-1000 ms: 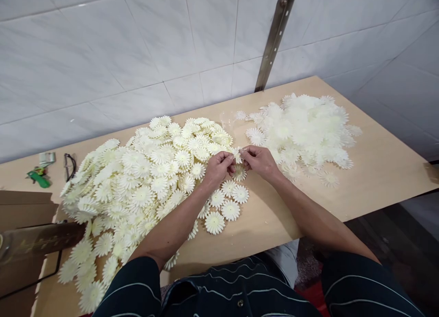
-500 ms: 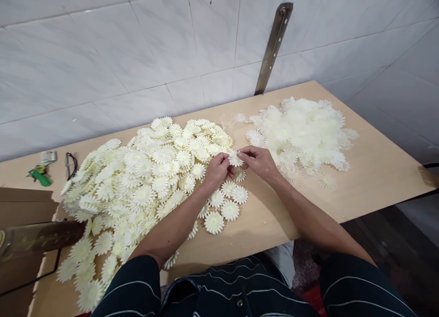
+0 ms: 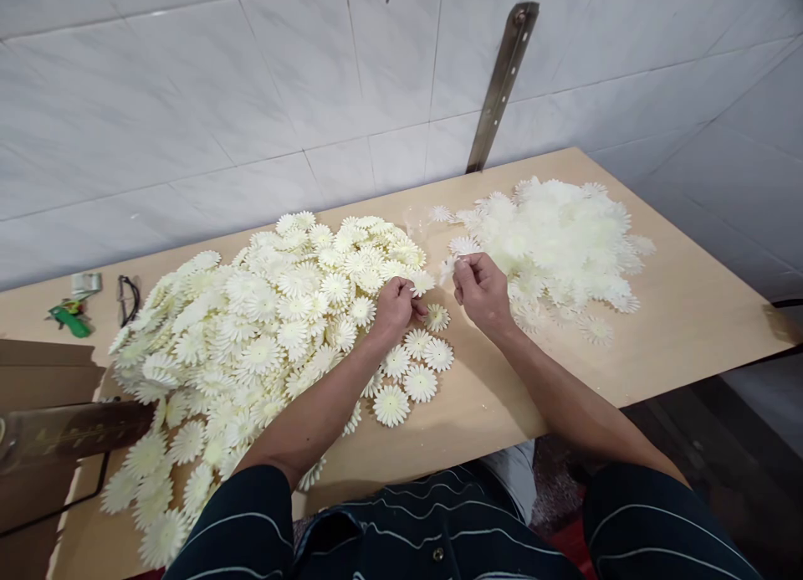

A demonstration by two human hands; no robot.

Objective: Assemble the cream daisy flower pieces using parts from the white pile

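The tan wooden surface (image 3: 677,312) runs along a wall of white tiles (image 3: 188,103) and carries two heaps. The larger heap (image 3: 251,329), on the left, is made of cream daisy-shaped flowers lying mostly face up, and it spreads from the wall side to the near edge. The smaller heap (image 3: 558,237), on the right, is a looser, paler mound of the same sort of pieces.

Both hands work in the gap between the heaps, near each other but apart. The left hand (image 3: 394,305) is curled, its thumb and fingertips pinched on the rim of one flower (image 3: 421,280) at the edge of the larger heap; whether that flower is lifted or rests on the heap cannot be told. The right hand (image 3: 480,289) is closed too, its fingertips gripping a small white piece (image 3: 447,267) held just above the surface, beside the fringe of the smaller heap.

Below the hands lie a few single flowers (image 3: 420,383), flat and well spaced, with one more (image 3: 437,316) right between the wrists.

A flat metal strip (image 3: 502,82) leans up the wall behind. At the far left sit a cardboard box (image 3: 31,379), a pair of glasses (image 3: 127,297) and a green tool (image 3: 68,317) — all well clear of the hands.
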